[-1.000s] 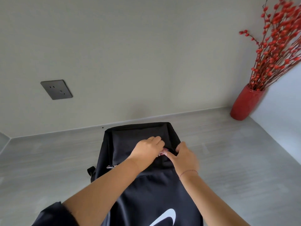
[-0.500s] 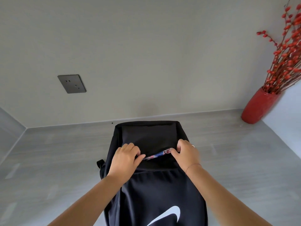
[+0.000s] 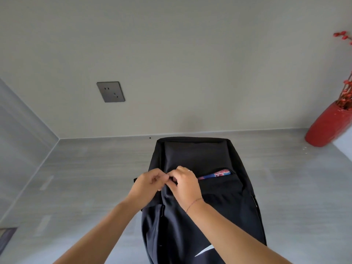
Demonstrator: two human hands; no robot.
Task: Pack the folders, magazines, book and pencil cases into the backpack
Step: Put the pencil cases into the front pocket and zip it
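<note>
The black backpack (image 3: pixel 200 197) is lying on the grey tabletop (image 3: pixel 85 178), its top end reaching toward the back edge where the tabletop meets the wall, roughly midway along that edge. A moment ago the two hands were sitting apart along the front pocket opening, one at each end of the gap; now they are bunching together at the pocket's left end. The left hand (image 3: pixel 147 182) is pinching the dark fabric beside the opening, its grip clenched on the cloth, and the right hand (image 3: pixel 183 184) is closing thumb and fingers on something small right against it, probably the zipper pull, though the pull itself is hidden under the fingers. To the right of the hands the pocket mouth is gaping open, and a blue and red pencil case (image 3: pixel 217 174) is showing through the slit, sitting inside the pocket. No folders, magazines or book are lying anywhere on the tabletop, so I judge that the packing proper is done and this is the closing step: one hand is anchoring the fabric while the other is readying to run the zipper rightward over the case. A red vase (image 3: pixel 327 126) with berry stems is standing at the far right corner, well apart from the bag, and a dark wall socket (image 3: pixel 110 91) is sitting above the back edge.
</note>
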